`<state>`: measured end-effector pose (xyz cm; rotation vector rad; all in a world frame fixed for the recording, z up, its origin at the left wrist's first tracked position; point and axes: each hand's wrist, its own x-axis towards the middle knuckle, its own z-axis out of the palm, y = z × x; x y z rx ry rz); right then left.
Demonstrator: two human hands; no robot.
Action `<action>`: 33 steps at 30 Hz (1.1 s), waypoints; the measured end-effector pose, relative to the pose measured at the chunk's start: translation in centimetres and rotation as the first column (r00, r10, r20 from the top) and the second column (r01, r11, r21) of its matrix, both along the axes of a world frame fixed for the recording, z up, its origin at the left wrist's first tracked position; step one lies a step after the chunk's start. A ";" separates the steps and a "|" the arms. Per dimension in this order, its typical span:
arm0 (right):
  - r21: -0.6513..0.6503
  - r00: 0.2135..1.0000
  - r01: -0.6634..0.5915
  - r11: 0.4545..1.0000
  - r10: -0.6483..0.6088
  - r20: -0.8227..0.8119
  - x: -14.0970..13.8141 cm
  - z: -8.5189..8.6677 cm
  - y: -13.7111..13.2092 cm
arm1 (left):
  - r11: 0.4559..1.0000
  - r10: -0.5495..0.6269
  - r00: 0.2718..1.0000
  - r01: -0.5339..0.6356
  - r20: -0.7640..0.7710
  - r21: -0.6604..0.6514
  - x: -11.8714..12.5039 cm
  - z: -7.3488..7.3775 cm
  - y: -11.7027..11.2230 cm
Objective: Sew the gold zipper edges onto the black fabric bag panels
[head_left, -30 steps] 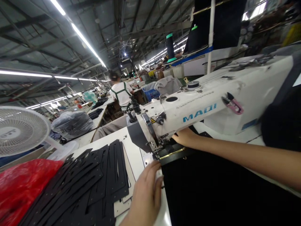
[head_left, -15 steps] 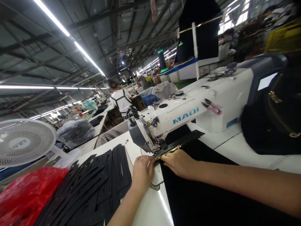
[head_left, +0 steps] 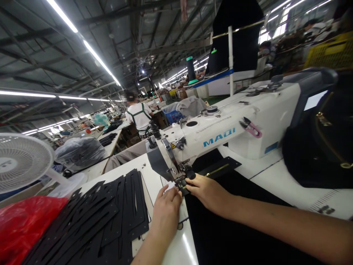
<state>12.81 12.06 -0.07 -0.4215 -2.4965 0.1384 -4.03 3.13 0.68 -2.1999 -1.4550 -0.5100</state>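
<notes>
A white sewing machine [head_left: 220,127] stands over the table, with its needle and presser foot [head_left: 180,176] just above my fingertips. A black strip with a gold zipper [head_left: 219,170] lies under the foot, on top of a large black fabric panel [head_left: 226,232]. At the strip's near left end, my left hand [head_left: 167,206] has its thumb and fingers closed on the edge. My right hand [head_left: 206,191] bends over the strip right beside the foot, its fingers pressed together on it. Those fingers partly hide the zipper.
Stacked black cut pieces [head_left: 110,213] cover the table's left side, beside a red plastic bag [head_left: 30,224] and a white fan [head_left: 24,162]. Pink-handled thread snips [head_left: 250,127] sit on the machine. A black bag with gold hardware [head_left: 320,147] hangs at right. A co-worker [head_left: 140,116] is farther off.
My right hand has shifted left and closer to the presser foot, so more of the gold zipper shows behind it. My left hand stays at the strip's end. The view has turned slightly.
</notes>
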 end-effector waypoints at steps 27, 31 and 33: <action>-0.086 0.986 -0.032 0.996 0.046 0.158 -0.7 0.4 1.5 | 0.998 0.064 0.998 -0.064 0.024 -0.016 0.1 -0.3 1.1; -0.102 0.989 -0.032 0.994 0.046 0.140 -0.7 0.4 1.5 | 0.996 0.083 0.996 -0.082 0.042 -0.024 0.1 -0.4 1.0; -0.104 0.991 -0.032 0.994 0.045 0.123 -0.7 0.5 1.3 | 0.996 0.092 0.994 -0.090 0.055 -0.023 0.1 -0.5 1.1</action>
